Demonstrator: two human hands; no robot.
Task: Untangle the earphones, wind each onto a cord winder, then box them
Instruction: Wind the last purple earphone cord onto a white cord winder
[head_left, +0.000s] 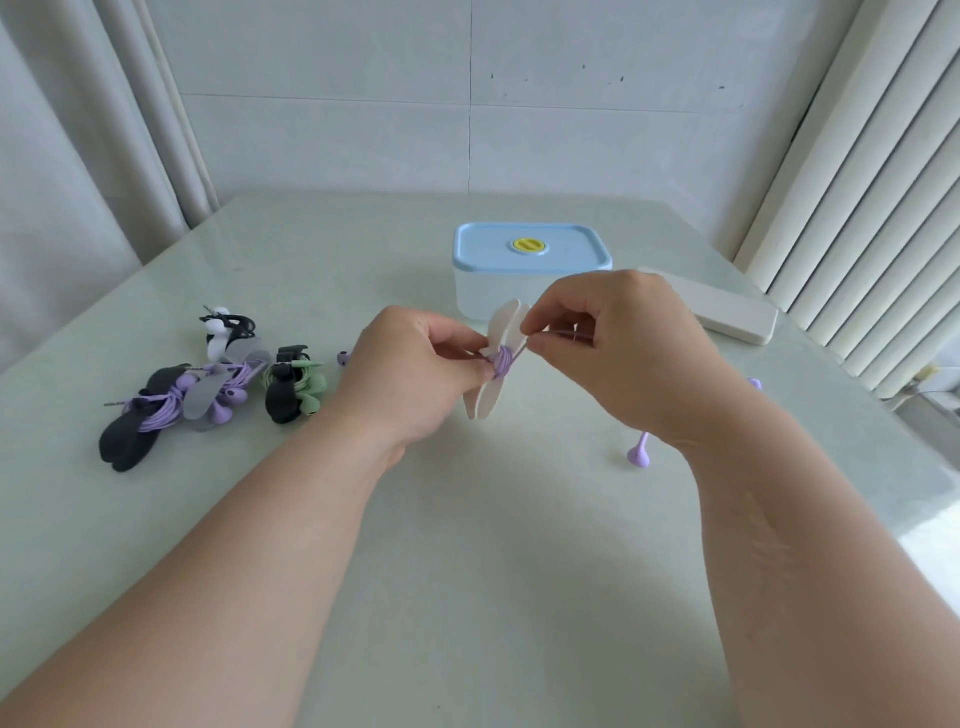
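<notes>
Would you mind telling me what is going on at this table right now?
A person is winding a purple earphone cord onto a white cord winder held above the table. The left hand grips the winder at its middle; the right hand pinches the cord beside it. One purple earbud lies loose near the right wrist. Several wound sets lie at the left, and the blue-lidded box behind is closed.

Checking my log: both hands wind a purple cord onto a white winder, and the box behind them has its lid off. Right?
Not quite. The head view shows the box with its blue lid on. The rest holds: left hand and right hand wind the purple cord onto the white winder.
</notes>
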